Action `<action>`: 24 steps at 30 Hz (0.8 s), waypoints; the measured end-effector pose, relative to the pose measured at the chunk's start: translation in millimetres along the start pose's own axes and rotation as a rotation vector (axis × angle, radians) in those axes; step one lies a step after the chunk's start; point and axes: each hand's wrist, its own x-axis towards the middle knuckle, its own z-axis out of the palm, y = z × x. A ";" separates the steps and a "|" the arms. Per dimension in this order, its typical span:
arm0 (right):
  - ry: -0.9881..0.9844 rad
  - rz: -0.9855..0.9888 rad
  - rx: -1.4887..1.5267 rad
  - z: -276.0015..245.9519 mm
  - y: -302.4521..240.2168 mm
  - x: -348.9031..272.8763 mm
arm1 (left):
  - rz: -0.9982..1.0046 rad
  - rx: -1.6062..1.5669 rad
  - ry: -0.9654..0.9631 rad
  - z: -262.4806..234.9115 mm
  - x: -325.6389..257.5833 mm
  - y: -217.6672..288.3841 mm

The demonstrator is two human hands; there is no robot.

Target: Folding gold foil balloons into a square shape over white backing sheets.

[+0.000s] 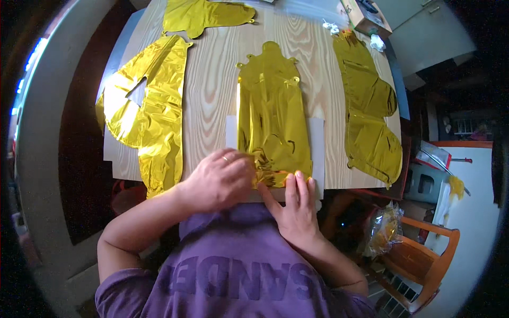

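Note:
A flat gold foil balloon (271, 100) lies in front of me, over a white sheet (317, 143) whose edges show on both sides. Its near end is creased and folded over. My left hand (220, 177), with a ring on one finger, is closed at the near left edge of the foil; its fingertips are partly hidden and seem to pinch the foil. My right hand (298, 209) rests with fingers stretched out and spread on the near right edge, pressing the fold flat.
More flat gold foil balloons lie on the wooden table (209, 90): one left (159, 100), one far left (207, 16), one right (371, 106). A box (366, 16) and crumpled white scraps (377, 43) sit at the far right. A wooden chair (424, 259) with a clear plastic bag (385, 228) stands lower right.

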 end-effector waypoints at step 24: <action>0.130 0.045 -0.011 9.8 -2.6 0.3 | -0.021 -0.095 -0.137 60.9 95.4 -52.6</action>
